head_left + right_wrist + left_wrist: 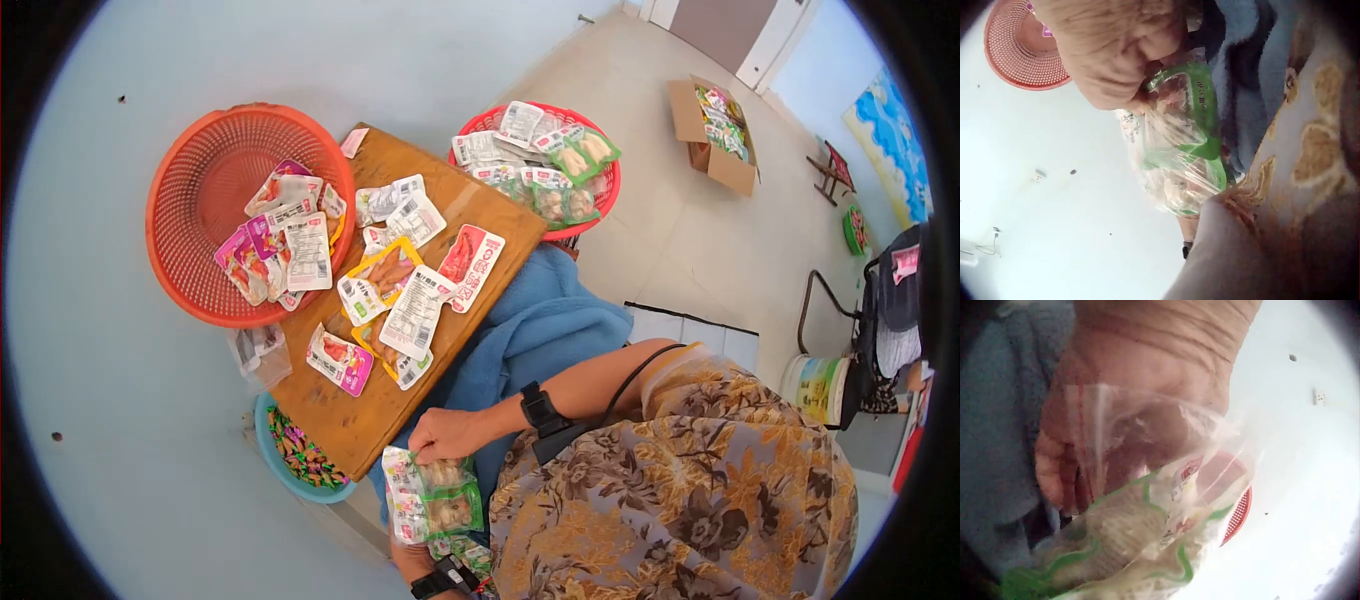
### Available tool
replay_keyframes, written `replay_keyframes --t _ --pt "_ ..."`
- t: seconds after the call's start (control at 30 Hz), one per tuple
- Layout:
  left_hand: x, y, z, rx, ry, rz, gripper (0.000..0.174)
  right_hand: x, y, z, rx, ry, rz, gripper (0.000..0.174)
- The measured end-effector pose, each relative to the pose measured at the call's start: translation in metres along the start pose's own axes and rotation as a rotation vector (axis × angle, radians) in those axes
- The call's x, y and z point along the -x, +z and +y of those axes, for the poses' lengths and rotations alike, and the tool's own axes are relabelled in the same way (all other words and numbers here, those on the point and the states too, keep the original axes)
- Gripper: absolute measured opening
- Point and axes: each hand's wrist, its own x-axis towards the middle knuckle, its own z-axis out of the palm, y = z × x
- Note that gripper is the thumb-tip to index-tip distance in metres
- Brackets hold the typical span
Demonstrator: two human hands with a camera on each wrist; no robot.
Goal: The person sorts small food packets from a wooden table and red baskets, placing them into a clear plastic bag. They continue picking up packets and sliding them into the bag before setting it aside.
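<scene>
In front of the floral garment, my right hand (445, 435) pinches the upper edge of a clear plastic food pack (432, 500) with a white label and green-edged windows. Pale, lumpy food shows through its windows. The right wrist view has the fingers of that hand gripping one end of the crinkled plastic. My left forearm (410, 560) comes up from below, its hand hidden behind the pack in the head view. In the left wrist view, my left hand (1141, 394) is behind loose clear film at the pack, its fingers bent downward and partly covered.
A wooden table (330, 420) bears several food pouches (413, 310). An orange basket (165, 220) with pouches is beside it. Beyond stands a red basket (615, 180) of packs; a blue basin (265, 440) of small wrapped items sits below. A cardboard box (735, 170) is farther off.
</scene>
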Motion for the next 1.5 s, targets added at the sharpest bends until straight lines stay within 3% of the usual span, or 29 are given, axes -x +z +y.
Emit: replay_keyframes --t 0.13,0.2,0.23,0.27,0.33,0.4,0.47,0.53,0.57,0.7,0.77,0.9,0.97,1.1,1.17,1.27,1.4,1.47,1.5 --pt "-0.013 0.049 0.013 0.282 -0.023 -0.125 0.074 0.021 -0.031 -0.017 -0.091 0.189 0.118 0.019" --pt "-0.008 0.074 0.022 0.541 -0.054 -0.141 0.089 0.032 -0.047 -0.023 -0.24 0.289 0.322 0.02" --pt "-0.007 0.087 0.024 0.552 -0.019 -0.256 0.085 0.035 -0.052 -0.021 -0.297 0.261 0.38 0.02" --pt "-0.01 0.089 0.02 0.548 -0.017 -0.257 0.085 0.039 -0.056 -0.021 -0.299 0.257 0.382 0.02" --pt "-0.017 0.101 0.017 -0.058 0.177 -0.36 0.079 0.046 -0.066 -0.024 -0.282 0.225 0.506 0.021" --pt "-0.02 0.122 0.018 0.02 0.148 -0.389 0.078 0.056 -0.077 -0.024 -0.309 0.258 0.525 0.02" --pt "-0.027 0.141 0.02 -0.019 0.153 -0.296 0.079 0.062 -0.089 -0.025 -0.332 0.283 0.541 0.019" --pt "-0.03 0.157 0.027 -0.025 0.162 -0.329 0.079 0.072 -0.103 -0.026 -0.557 0.343 0.503 0.02" --pt "-0.033 0.164 0.029 -0.023 0.156 -0.356 0.079 0.08 -0.115 -0.018 -0.679 0.347 0.358 0.033" --pt "-0.044 0.199 0.035 0.0 0.135 -0.378 0.079 0.108 -0.135 -0.043 -0.484 0.202 0.31 0.052" --pt "-0.049 0.215 0.037 -0.071 0.124 -0.432 0.079 0.116 -0.142 -0.048 -0.571 0.179 0.364 0.065" --pt "-0.061 0.239 0.037 -0.079 0.044 -0.513 0.077 0.13 -0.17 -0.045 -0.511 0.187 0.516 0.059" --pt "-0.056 0.253 0.044 -0.127 -0.012 -0.668 0.074 0.137 -0.196 -0.038 -0.447 0.105 0.719 0.057" --pt "-0.066 0.235 0.039 -0.203 -0.017 -0.683 0.073 0.147 -0.258 -0.042 -0.572 -0.041 1.015 0.052" --pt "-0.065 0.222 0.037 -0.23 -0.039 -0.616 0.066 0.147 -0.289 -0.036 -0.455 -0.178 1.163 0.048" --pt "-0.061 0.204 0.035 -0.23 -0.055 -0.529 0.059 0.14 -0.33 -0.022 -0.485 -0.215 1.322 0.04" --pt "-0.052 0.177 0.029 -0.188 -0.061 -0.425 0.056 0.126 -0.372 0.039 -0.473 -0.229 1.345 0.043" --pt "-0.048 0.167 0.026 -0.147 -0.065 -0.389 0.054 0.122 -0.379 0.082 0.566 0.369 1.561 0.053" --pt "-0.045 0.163 0.027 -0.155 -0.077 -0.364 0.051 0.126 -0.392 0.115 0.56 0.453 1.483 0.063"
